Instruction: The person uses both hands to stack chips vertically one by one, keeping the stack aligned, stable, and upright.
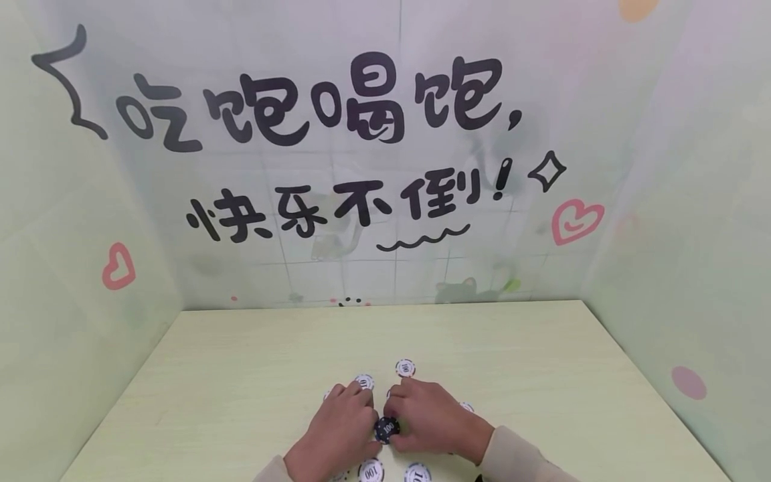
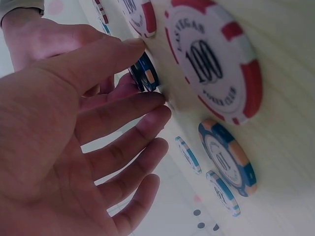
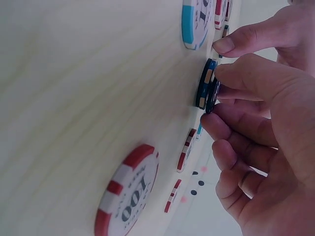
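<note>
A black poker chip marked 100 lies between the two hands in the head view. My right hand pinches it at the edge with thumb and index finger, the other fingers curled loosely. Directly under it, a blue chip with orange edge marks lies on the table. My left hand is beside these two chips. Its fingers are relaxed and spread, and its thumb and index tips are around the stack's near edge.
White-faced chips with coloured rims lie around the hands on the pale wooden table. Beyond the hands is one chip; nearer the body are two more, a left one and a right one. Printed panels enclose the table.
</note>
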The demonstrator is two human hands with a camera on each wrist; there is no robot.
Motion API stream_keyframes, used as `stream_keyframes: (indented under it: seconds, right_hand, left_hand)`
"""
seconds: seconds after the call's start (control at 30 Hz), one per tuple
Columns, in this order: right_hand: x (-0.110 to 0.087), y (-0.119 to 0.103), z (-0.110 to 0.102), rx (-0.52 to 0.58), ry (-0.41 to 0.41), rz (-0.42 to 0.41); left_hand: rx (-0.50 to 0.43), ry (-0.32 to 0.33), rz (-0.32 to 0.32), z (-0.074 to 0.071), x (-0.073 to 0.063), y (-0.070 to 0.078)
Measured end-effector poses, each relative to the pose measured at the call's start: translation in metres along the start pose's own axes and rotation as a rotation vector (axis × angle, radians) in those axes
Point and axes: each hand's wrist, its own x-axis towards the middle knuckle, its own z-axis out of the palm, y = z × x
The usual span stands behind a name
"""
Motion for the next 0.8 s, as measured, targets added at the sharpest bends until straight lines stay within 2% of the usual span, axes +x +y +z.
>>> stream_keyframes:
  seconds: [0.4, 0.8]
  right_hand:
    - [-0.0001, -0.0011, 0.0027, 0.0, 0.003, -0.001]
    - [-0.0008, 0.0025, 0.002, -0.002, 0.031, -0.015]
  left_hand:
    - [0.016, 0.021, 0.011, 0.0006, -0.0009, 0.0006]
    - [0.019, 0.014, 0.005, 0.0017, -0.0003, -0.0004]
